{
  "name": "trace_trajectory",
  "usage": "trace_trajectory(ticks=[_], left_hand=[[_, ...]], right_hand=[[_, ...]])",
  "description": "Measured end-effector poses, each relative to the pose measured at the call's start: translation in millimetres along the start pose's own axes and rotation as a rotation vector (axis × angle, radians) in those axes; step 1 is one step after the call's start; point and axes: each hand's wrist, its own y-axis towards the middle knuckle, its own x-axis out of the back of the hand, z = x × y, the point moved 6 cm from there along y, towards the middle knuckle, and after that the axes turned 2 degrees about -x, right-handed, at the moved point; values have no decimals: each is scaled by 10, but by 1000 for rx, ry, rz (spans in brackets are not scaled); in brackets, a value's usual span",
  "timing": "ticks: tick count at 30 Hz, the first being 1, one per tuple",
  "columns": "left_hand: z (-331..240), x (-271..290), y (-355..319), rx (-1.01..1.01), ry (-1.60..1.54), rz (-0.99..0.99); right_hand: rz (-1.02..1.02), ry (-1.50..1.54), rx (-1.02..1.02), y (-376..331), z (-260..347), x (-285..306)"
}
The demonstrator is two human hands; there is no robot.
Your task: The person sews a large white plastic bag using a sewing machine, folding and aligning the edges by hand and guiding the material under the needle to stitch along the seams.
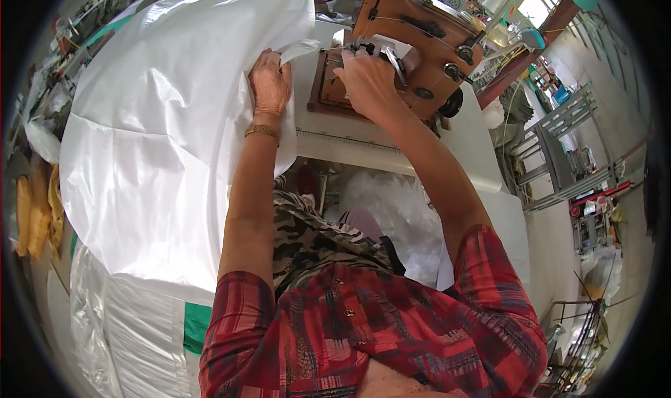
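Note:
A large sheet of glossy white fabric [154, 125] spreads over the left side of the table, its narrow corner reaching toward the sewing machine [412, 38]. My left hand [270, 83] lies flat on the fabric's right edge, fingers stretched forward, with a bracelet at the wrist. The machine is brown, with thread running along its body. My right hand [368, 83] is at its needle area, fingers bent and closed beside the metal parts. What those fingertips pinch, if anything, is too small and partly hidden to make out.
A ruler strip [349, 140] runs along the front of the white table [461, 160]. Crumpled clear plastic [391, 202] is below it. Folded white material [140, 328] lies at lower left. Grey metal frames [559, 153] stand at right, and bundled materials [38, 209] line the far left.

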Motion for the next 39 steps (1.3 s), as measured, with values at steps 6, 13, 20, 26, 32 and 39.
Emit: trace_trajectory(ticks=[6, 13, 20, 26, 32, 39], left_hand=[[-22, -12, 0, 4, -11, 20], [-58, 37, 4, -24, -86, -12], [-3, 24, -5, -25, -62, -25], [34, 13, -43, 8, -5, 20], [33, -89, -37, 85, 126, 188], [35, -243, -155, 210, 373, 505]], right_hand=[[74, -141, 54, 315, 6, -249], [149, -177, 68, 479, 100, -349], [187, -168, 83, 347, 79, -436], [50, 84, 174, -522, 0, -321], [67, 130, 5, -1342, -795, -439], [-74, 183, -121, -1520, -1019, -377]])
